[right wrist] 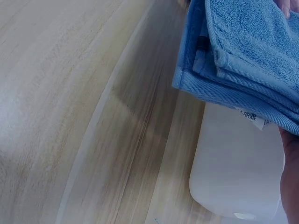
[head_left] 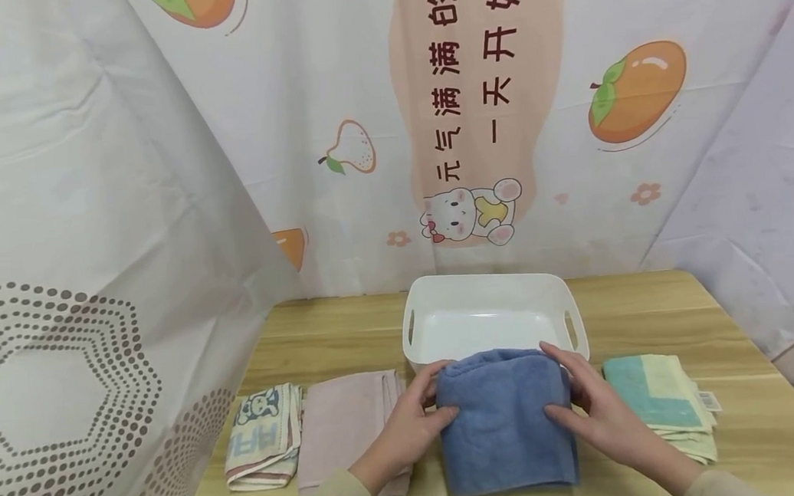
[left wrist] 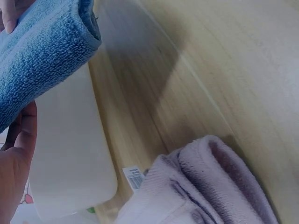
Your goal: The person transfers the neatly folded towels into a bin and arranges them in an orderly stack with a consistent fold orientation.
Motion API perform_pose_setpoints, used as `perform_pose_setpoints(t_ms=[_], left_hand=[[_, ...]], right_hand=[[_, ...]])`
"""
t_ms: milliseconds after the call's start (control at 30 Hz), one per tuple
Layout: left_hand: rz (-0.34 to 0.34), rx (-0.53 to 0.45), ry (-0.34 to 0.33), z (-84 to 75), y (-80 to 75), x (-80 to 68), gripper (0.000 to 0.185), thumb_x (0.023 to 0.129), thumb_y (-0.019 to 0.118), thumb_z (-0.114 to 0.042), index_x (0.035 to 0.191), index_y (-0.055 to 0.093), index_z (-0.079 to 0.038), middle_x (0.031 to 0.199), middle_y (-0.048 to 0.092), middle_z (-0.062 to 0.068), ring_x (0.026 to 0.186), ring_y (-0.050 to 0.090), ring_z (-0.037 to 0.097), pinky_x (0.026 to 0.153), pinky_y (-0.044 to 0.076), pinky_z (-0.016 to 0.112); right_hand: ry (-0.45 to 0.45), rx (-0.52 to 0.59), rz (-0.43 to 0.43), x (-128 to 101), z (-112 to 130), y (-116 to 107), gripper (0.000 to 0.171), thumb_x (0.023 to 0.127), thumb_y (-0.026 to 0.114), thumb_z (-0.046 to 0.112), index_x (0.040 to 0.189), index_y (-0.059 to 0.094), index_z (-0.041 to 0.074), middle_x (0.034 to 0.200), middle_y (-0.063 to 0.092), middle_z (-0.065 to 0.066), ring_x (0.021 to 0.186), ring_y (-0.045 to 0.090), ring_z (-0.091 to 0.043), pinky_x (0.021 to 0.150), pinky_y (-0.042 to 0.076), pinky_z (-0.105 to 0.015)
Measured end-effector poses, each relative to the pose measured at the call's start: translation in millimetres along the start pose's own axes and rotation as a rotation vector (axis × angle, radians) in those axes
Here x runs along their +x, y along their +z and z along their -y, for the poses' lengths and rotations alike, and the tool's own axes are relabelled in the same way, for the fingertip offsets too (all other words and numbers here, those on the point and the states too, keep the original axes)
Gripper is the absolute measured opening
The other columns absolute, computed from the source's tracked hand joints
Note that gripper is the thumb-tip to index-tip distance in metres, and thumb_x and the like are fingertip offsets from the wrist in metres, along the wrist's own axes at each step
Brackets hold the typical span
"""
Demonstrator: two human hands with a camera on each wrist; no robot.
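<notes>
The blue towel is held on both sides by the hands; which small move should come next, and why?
Probably lift the blue towel forward over the near rim of the white basket. The left hand and right hand grip its sides, its far edge already reaches that rim, and the basket looks empty.

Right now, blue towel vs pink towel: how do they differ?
The blue towel is gripped at its sides by the left hand and the right hand; the pink towel lies untouched. The blue towel's far end sits at the front rim of the white bin, while the pink towel lies flat on the table, left of the bin. The blue one looks thicker. Both are folded.
</notes>
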State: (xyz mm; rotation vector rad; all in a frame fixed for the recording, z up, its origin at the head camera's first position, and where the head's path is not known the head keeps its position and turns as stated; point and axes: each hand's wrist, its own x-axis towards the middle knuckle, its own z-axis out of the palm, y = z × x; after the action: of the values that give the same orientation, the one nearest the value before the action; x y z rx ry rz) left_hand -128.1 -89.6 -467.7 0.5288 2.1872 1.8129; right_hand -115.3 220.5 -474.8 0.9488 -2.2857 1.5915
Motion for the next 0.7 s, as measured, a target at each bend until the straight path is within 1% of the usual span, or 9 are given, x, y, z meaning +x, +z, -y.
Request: perform_pose_setpoints(t_ms=[133,300,433,533,600,700], left_hand=[[-0.014,0.011,0.005,-3.0,0.4,1.5,0.059,0.096,0.065,-0.002,0.147,0.048,-0.027,0.136,0.066,0.005,0.119,0.062,0.025,0.093,0.053,0.029],[-0.030,0.029,0.013,-6.4,0.7,2.1,0.056,0.097,0.064,-0.003,0.145,0.049,-0.028,0.135,0.067,0.004,0.119,0.062,0.025,0.092,0.054,0.028],[-0.038,0.032,0.016,-7.8,1.0,2.0,0.056,0.097,0.064,-0.003,0.145,0.050,-0.027,0.136,0.067,0.003,0.118,0.063,0.025,0.090,0.054,0.027],[-0.043,0.040,0.027,-8.2,1.3,2.1,0.055,0.096,0.064,-0.003,0.145,0.051,-0.025,0.135,0.067,0.005,0.117,0.063,0.026,0.090,0.054,0.028],[-0.048,0.049,0.032,-8.3,1.3,2.4,0.055,0.096,0.064,-0.003,0.144,0.052,-0.026,0.135,0.067,0.004,0.117,0.063,0.025,0.090,0.054,0.028],[-0.060,0.057,0.042,-8.3,1.2,3.1,0.054,0.096,0.064,-0.002,0.143,0.052,-0.026,0.134,0.068,0.004,0.117,0.062,0.025,0.091,0.054,0.029]], right_hand=[[0.009,0.024,-0.010,0.6,-0.7,-0.7,0.088,0.082,0.073,-0.020,0.157,0.028,-0.005,0.155,0.037,0.001,0.112,0.062,-0.006,0.086,0.054,-0.017],[0.076,0.012,-0.015,-0.7,0.0,-1.2,0.089,0.085,0.074,-0.015,0.159,0.028,0.001,0.157,0.035,0.015,0.111,0.062,-0.003,0.087,0.053,-0.015],[0.133,0.011,-0.015,-2.8,1.2,-1.4,0.087,0.088,0.074,-0.009,0.160,0.027,0.005,0.158,0.034,0.020,0.113,0.062,-0.002,0.089,0.052,-0.015],[0.160,0.008,-0.015,-4.0,2.3,-2.1,0.087,0.089,0.074,-0.006,0.161,0.027,0.007,0.154,0.038,0.018,0.114,0.061,-0.001,0.089,0.052,-0.015],[0.175,0.000,-0.013,-4.3,3.1,-2.7,0.087,0.089,0.075,-0.004,0.161,0.027,0.010,0.150,0.043,0.011,0.113,0.061,-0.001,0.089,0.052,-0.016],[0.192,-0.009,-0.001,-4.2,4.5,-3.9,0.088,0.090,0.075,-0.002,0.162,0.026,0.012,0.143,0.048,-0.004,0.111,0.062,-0.002,0.087,0.054,-0.018]])
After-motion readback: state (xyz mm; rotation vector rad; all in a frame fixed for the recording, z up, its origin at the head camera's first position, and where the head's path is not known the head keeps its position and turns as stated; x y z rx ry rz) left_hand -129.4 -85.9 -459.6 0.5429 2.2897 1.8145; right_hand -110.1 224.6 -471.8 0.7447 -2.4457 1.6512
